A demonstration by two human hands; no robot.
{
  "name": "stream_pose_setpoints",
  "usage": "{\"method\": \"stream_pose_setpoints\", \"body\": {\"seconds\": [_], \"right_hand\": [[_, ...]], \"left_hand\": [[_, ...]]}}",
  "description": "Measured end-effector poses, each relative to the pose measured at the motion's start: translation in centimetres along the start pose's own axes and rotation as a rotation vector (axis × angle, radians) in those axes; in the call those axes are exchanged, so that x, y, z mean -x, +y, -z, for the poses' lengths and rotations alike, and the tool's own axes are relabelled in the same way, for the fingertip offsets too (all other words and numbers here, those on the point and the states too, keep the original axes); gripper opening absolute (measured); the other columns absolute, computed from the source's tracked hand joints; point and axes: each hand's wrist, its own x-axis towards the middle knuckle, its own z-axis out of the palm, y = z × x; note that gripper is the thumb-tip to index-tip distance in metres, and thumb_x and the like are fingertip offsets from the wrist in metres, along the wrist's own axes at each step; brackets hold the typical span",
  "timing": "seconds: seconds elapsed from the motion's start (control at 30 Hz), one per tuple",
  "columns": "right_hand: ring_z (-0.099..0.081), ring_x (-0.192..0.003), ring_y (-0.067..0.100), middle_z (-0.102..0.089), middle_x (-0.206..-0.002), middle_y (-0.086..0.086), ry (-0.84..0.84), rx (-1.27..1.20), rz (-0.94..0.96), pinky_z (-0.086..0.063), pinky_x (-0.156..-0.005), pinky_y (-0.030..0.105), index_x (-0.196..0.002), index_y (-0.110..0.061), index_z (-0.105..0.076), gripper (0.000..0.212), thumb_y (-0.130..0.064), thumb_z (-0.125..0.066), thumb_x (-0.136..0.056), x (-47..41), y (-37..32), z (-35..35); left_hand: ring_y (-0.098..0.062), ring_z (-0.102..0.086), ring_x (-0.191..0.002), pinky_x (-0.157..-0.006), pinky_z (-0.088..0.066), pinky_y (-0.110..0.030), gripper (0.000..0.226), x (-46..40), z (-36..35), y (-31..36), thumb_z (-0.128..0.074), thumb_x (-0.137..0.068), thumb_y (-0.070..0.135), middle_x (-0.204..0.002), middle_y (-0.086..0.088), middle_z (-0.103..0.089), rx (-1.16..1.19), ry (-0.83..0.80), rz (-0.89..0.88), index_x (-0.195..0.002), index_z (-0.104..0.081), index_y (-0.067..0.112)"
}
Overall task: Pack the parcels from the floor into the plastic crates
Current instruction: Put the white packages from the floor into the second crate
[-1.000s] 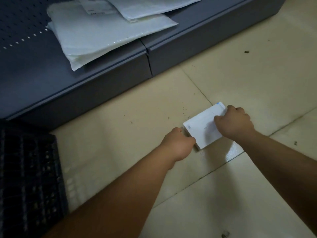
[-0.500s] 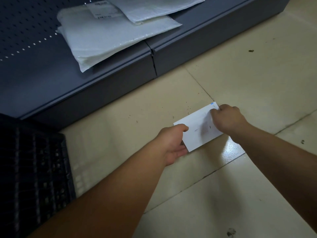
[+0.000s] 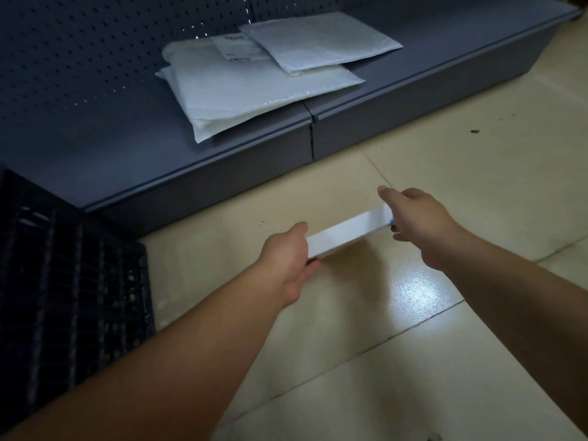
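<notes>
A small flat white box parcel (image 3: 346, 232) hangs above the cream tiled floor, held between both hands and seen nearly edge-on. My left hand (image 3: 286, 259) grips its near left end, thumb on top and fingers underneath. My right hand (image 3: 416, 221) holds its far right end, where a bit of blue shows. A black plastic crate (image 3: 70, 297) with lattice walls stands on the floor at the left; its inside is too dark to make out.
A low grey metal shelf (image 3: 254, 154) with a pegboard back runs across the top. Two white padded mailers (image 3: 251, 87) (image 3: 321, 39) lie on it, overlapping. Bare tiled floor (image 3: 445, 345) spreads to the right and toward me.
The white box has come up off the floor and tilted nearly edge-on between both hands. The view has swung up, showing more of the shelf and mailers.
</notes>
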Motion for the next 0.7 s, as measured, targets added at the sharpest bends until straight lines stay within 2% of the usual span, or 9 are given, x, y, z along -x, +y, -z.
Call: {"method": "stream_pose_setpoints", "body": {"seconds": [0.1, 0.27, 0.37, 0.47, 0.5, 0.57, 0.6, 0.63, 0.7], "right_hand": [[-0.072, -0.088, 0.03, -0.068, -0.103, 0.011, -0.015, -0.063, -0.014, -0.059, -0.09, 0.048, -0.096, -0.008, -0.067, 0.046, -0.053, -0.063, -0.087, 0.7, -1.2, -0.2], [-0.073, -0.087, 0.031, -0.071, -0.103, 0.014, -0.064, -0.059, 0.043, -0.062, -0.083, 0.042, -0.097, -0.007, -0.069, 0.022, -0.029, -0.069, -0.092, 2.1, -2.6, -0.6], [-0.071, -0.088, 0.031, -0.073, -0.105, 0.018, -0.095, -0.114, 0.074, -0.061, -0.085, 0.045, -0.094, -0.006, -0.071, 0.01, -0.015, -0.07, -0.09, 3.2, -3.9, -0.9], [-0.067, -0.087, 0.028, -0.073, -0.102, 0.017, -0.169, -0.202, 0.078, -0.057, -0.089, 0.043, -0.092, -0.005, -0.07, 0.005, -0.005, -0.066, -0.093, 5.0, -5.7, -1.5], [-0.066, -0.088, 0.027, -0.072, -0.098, 0.015, -0.187, -0.222, 0.084, -0.056, -0.091, 0.043, -0.089, -0.007, -0.069, 0.009, -0.003, -0.064, -0.094, 5.6, -6.3, -1.7], [-0.068, -0.089, 0.028, -0.073, -0.094, 0.013, -0.221, -0.249, 0.103, -0.055, -0.093, 0.043, -0.087, -0.009, -0.068, 0.013, -0.001, -0.062, -0.095, 7.0, -7.7, -2.5], [-0.069, -0.088, 0.028, -0.074, -0.093, 0.013, -0.237, -0.257, 0.112, -0.056, -0.092, 0.043, -0.088, -0.009, -0.068, 0.014, 0.0, -0.062, -0.096, 7.7, -8.3, -2.8], [-0.07, -0.086, 0.026, -0.075, -0.092, 0.013, -0.252, -0.261, 0.125, -0.056, -0.091, 0.043, -0.089, -0.009, -0.068, 0.014, 0.001, -0.061, -0.096, 8.3, -9.0, -3.2], [-0.072, -0.082, 0.023, -0.077, -0.092, 0.012, -0.291, -0.257, 0.16, -0.056, -0.09, 0.043, -0.091, -0.009, -0.07, 0.015, 0.001, -0.06, -0.096, 9.5, -10.4, -3.8]], "left_hand": [[-0.022, -0.062, -0.083, -0.089, -0.06, -0.041, 0.016, 0.3, 1.8, 0.8, -0.057, -0.102, 0.019, -0.095, -0.009, -0.057, -0.064, 0.053, -0.085, -0.107, -0.059, 0.003], [-0.032, -0.069, -0.104, -0.077, -0.062, -0.039, 0.008, 1.6, 4.8, 2.0, -0.059, -0.099, 0.007, -0.119, -0.016, -0.067, -0.082, 0.023, -0.136, -0.106, -0.061, 0.008], [-0.031, -0.069, -0.1, -0.075, -0.061, -0.037, 0.026, 2.5, 6.5, 2.9, -0.062, -0.096, 0.003, -0.122, -0.013, -0.065, -0.053, 0.008, -0.2, -0.12, -0.057, 0.012], [-0.03, -0.071, -0.105, -0.082, -0.062, -0.039, 0.043, 3.7, 8.2, 4.1, -0.066, -0.093, 0.003, -0.123, -0.012, -0.067, -0.09, 0.008, -0.271, -0.134, -0.055, 0.011], [-0.029, -0.072, -0.105, -0.086, -0.061, -0.04, 0.036, 4.3, 8.9, 4.7, -0.065, -0.094, 0.002, -0.119, -0.011, -0.071, -0.088, -0.002, -0.291, -0.129, -0.06, 0.009], [-0.025, -0.074, -0.1, -0.09, -0.06, -0.038, 0.019, 5.7, 10.4, 5.8, -0.06, -0.096, -0.003, -0.103, -0.007, -0.077, -0.085, -0.038, -0.323, -0.104, -0.071, 0.011], [-0.024, -0.075, -0.096, -0.089, -0.061, -0.037, 0.021, 6.4, 11.1, 6.3, -0.058, -0.097, -0.004, -0.098, -0.006, -0.078, -0.077, -0.047, -0.341, -0.094, -0.071, 0.012], [-0.023, -0.076, -0.093, -0.087, -0.061, -0.036, 0.022, 7.1, 12.0, 6.9, -0.057, -0.098, -0.003, -0.096, -0.006, -0.079, -0.064, -0.046, -0.358, -0.091, -0.07, 0.013], [-0.022, -0.076, -0.09, -0.08, -0.063, -0.033, 0.012, 8.2, 14.0, 7.9, -0.058, -0.1, 0.002, -0.099, -0.009, -0.078, -0.052, -0.01, -0.376, -0.101, -0.066, 0.011]]}}
